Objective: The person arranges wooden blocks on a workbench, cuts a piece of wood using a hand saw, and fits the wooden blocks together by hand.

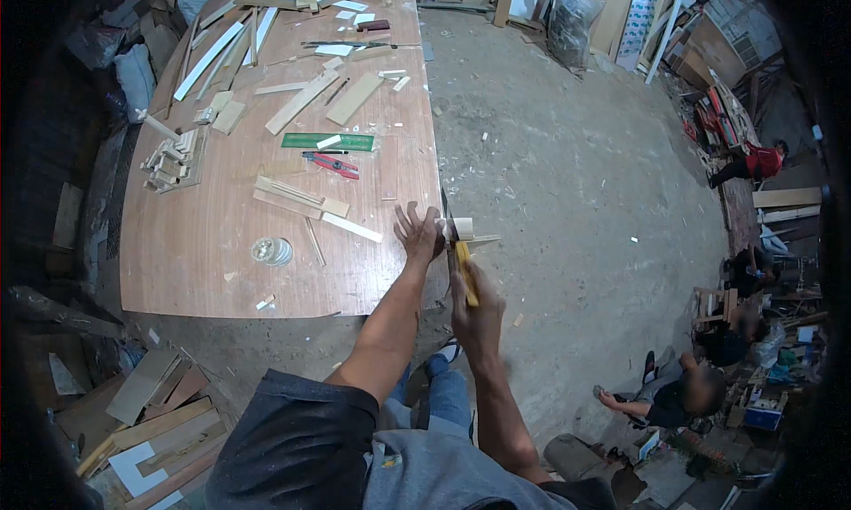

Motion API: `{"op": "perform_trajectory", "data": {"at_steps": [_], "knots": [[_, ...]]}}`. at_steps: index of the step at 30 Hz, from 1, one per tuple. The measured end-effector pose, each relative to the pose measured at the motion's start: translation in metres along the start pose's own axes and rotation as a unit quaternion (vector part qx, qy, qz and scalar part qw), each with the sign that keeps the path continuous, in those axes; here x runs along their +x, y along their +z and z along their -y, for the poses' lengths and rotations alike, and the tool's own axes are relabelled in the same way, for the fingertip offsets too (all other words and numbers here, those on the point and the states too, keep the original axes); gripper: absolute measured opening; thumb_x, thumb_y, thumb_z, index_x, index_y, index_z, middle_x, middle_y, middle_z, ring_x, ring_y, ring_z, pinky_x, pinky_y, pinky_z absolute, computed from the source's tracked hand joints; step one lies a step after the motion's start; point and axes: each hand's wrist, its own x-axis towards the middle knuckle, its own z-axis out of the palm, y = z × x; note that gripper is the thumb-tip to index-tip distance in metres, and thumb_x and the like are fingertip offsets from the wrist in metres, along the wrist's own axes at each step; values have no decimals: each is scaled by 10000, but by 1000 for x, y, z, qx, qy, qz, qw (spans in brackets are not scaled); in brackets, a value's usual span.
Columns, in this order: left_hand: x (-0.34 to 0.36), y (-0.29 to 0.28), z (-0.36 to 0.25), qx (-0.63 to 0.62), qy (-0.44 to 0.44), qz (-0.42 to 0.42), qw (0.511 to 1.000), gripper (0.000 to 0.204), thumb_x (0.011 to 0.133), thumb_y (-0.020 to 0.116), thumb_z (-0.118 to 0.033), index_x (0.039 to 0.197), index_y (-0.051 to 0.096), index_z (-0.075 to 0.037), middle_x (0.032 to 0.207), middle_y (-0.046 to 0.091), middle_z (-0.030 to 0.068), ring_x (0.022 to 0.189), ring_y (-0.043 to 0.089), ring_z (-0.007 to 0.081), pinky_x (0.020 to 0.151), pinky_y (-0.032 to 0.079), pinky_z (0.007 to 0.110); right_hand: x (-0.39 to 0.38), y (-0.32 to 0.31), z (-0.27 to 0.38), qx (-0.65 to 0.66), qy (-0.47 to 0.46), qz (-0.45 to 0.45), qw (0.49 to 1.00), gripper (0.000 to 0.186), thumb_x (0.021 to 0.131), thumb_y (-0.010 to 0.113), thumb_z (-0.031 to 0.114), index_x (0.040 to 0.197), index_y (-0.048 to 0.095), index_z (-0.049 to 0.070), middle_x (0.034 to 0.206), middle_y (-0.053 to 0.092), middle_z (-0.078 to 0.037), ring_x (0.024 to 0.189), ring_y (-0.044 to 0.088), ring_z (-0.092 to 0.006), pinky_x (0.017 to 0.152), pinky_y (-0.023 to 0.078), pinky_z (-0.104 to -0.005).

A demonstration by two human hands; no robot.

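My right hand [480,319] is wrapped round the yellow handle of a handsaw [467,275]. Its dark blade points away from me along the table's right edge, up against a pale wood piece [462,227] that juts past that edge. Beside the wood, my left hand [417,235] presses down at the edge with its visible fingers spread; its thumb side is partly hidden. Left of it, thin wood strips [306,200] lie together. Farther off are a red utility knife [333,164] and a green ruler [301,140] with a small white piece on top.
A glass jar [271,251] stands near the table's [195,280] front edge. At the left is a small wooden model [175,160]; many strips and offcuts cover the far end. Beyond the right edge lies a littered concrete floor [567,200]. Several people sit at the far right.
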Motion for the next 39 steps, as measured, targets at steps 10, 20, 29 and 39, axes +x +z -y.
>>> {"op": "perform_trajectory", "data": {"at_steps": [10,20,29,39], "knots": [[5,-12,0,-47,5,29,998,317,898,670,-323,1180,541,-258,1477,283,193,1457,69,544,1072,160,762,-6,-11,4,27,2,47,999,410,971,636,170,1303,553,-55,953,710,-238,809,722,-273,701,546,-367],[1,-15,-14,-34,40,27,998,278,916,649,-281,1170,538,-260,1481,280,188,1455,95,544,1061,183,773,6,8,-25,-27,-60,-17,998,416,984,627,159,1326,532,-59,939,707,-240,717,708,-258,633,540,-368],[5,-5,-2,-21,12,16,1000,350,886,664,-371,1197,521,-301,1491,256,130,1476,39,497,1101,147,737,7,4,1,-10,-15,6,1000,360,981,617,139,1284,554,-46,1029,687,-276,850,727,-271,699,547,-374],[3,-12,-13,-28,18,79,996,356,941,576,-369,1273,489,-275,1560,180,176,1493,-20,497,1131,107,704,21,7,-3,-60,37,45,996,405,971,628,152,1309,530,-49,971,641,-327,867,676,-469,677,529,-467]]}}
